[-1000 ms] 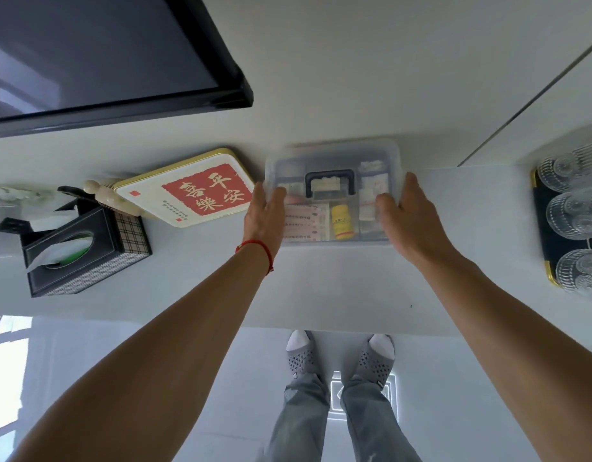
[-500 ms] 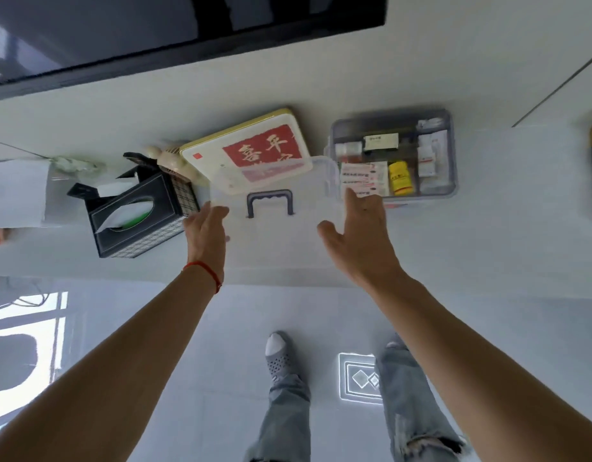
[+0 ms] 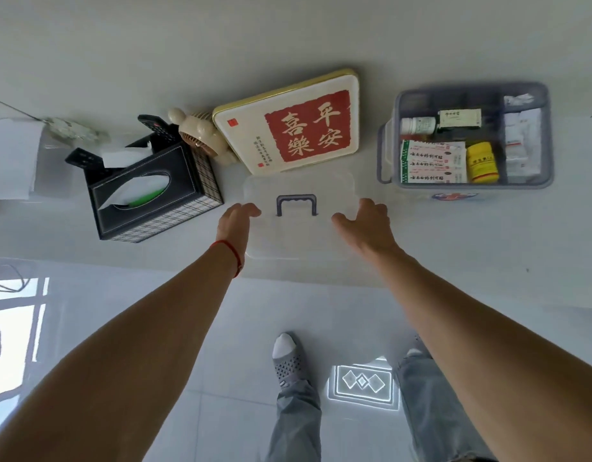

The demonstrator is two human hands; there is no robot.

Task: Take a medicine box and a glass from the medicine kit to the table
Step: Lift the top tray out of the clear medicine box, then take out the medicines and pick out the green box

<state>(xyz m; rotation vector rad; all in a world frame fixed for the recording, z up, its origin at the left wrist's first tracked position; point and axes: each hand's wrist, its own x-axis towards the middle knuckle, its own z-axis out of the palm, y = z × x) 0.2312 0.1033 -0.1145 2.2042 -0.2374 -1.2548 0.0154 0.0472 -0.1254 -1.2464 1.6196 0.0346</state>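
Left of the open medicine kit (image 3: 468, 95) — tin (image 3: 288, 121), tissue box (image 3: 154, 191), fan (image 3: 201, 135).

shelf (image 3: 454, 235) white | on it: medicine kit (image 3: 468, 136) (open), lid (image 3: 299, 215), tissue box (image 3: 154, 191), tin (image 3: 289, 120)

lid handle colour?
Dark grey-blue handle on the clear lid; the head view, the only one, shows it between both hands.

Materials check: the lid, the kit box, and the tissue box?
Lid: clear, slightly frosted plastic; the counter shows through it, and its handle is opaque grey. Kit box: translucent grey-tinted plastic; contents visible through the walls. Tissue box: looks like black stitched faux leather with plaid fabric sides, though that's uncertain.
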